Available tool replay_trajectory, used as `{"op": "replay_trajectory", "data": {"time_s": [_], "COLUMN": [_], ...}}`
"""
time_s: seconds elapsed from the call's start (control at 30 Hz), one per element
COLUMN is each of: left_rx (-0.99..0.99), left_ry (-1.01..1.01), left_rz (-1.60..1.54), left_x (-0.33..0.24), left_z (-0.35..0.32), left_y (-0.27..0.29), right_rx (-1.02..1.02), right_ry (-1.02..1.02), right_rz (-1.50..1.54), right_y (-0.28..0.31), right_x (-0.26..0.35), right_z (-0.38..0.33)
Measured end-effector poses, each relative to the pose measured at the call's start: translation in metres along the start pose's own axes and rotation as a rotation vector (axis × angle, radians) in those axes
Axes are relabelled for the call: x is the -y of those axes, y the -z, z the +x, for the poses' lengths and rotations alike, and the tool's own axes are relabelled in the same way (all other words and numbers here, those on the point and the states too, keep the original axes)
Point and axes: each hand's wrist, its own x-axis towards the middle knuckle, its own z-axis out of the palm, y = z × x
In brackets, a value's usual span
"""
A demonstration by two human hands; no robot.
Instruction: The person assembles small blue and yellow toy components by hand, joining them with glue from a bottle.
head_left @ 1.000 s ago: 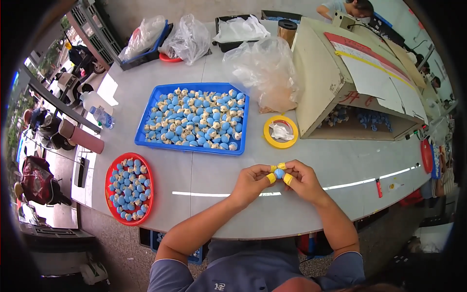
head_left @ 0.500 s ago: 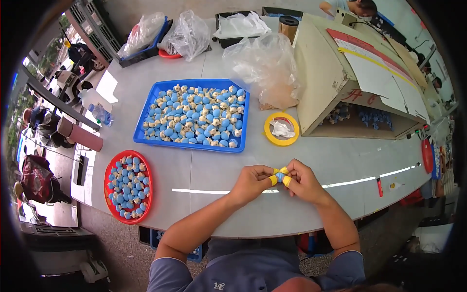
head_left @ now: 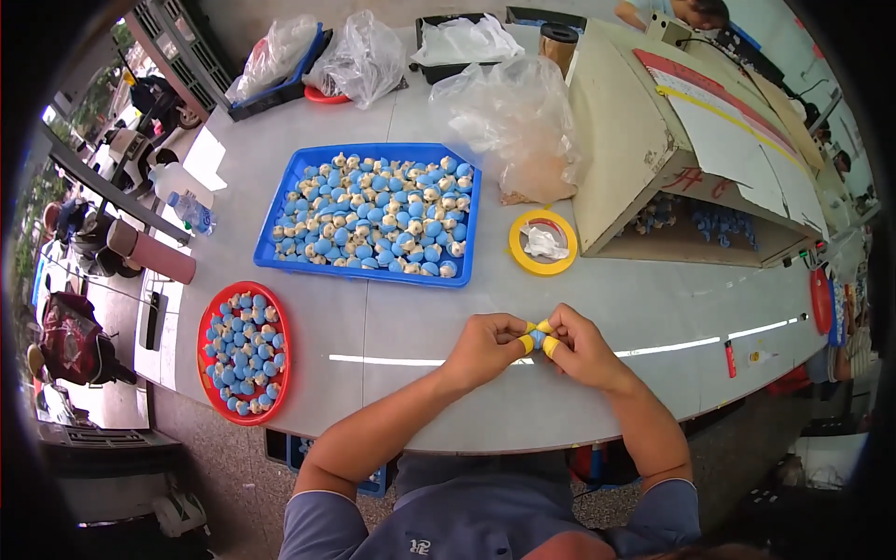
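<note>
My left hand [head_left: 485, 345] and my right hand [head_left: 583, 347] meet over the grey table [head_left: 401, 327], near its front edge. Both pinch one small blue ball-shaped piece [head_left: 538, 337] between fingertips that wear yellow finger covers. Beyond the hands stands a blue rectangular tray [head_left: 373, 213] full of several small blue and cream pieces. A red round tray [head_left: 244, 351] with several blue pieces lies to the left of my left arm. A yellow ring-shaped dish [head_left: 542, 243] holding a bit of crumpled white material sits just above my hands.
A large open cardboard box [head_left: 691, 149] lies on its side at the right, with blue pieces inside. Clear plastic bags [head_left: 513, 121] sit behind the trays. A plastic bottle [head_left: 194, 213] stands at the left edge. Another person [head_left: 672, 11] is at the far side.
The hands have stayed in the same spot near the table's front edge. The fingers have shifted slightly around the small blue piece.
</note>
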Motion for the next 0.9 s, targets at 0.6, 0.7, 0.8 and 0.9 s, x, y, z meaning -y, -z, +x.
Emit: {"op": "replay_trajectory", "data": {"time_s": [0.6, 0.7, 0.8, 0.9], "left_rx": [0.075, 0.088, 0.084, 0.080], "left_ry": [0.065, 0.070, 0.073, 0.080], "left_rz": [-0.245, -0.260, -0.270, -0.287], "left_x": [-0.0013, -0.0028, -0.0013, -0.0008], "left_z": [0.0042, 0.0042, 0.0045, 0.0052], "left_y": [0.0061, 0.0067, 0.0068, 0.0059], "right_rx": [-0.069, -0.090, -0.078, -0.092], "right_ry": [-0.109, -0.114, -0.137, -0.148], "right_rz": [0.202, 0.231, 0.258, 0.280], "right_y": [-0.0011, -0.0017, -0.0001, -0.0004], "right_x": [0.0027, 0.0047, 0.0058, 0.0031], "right_z": [0.0051, 0.0053, 0.0050, 0.0053]}}
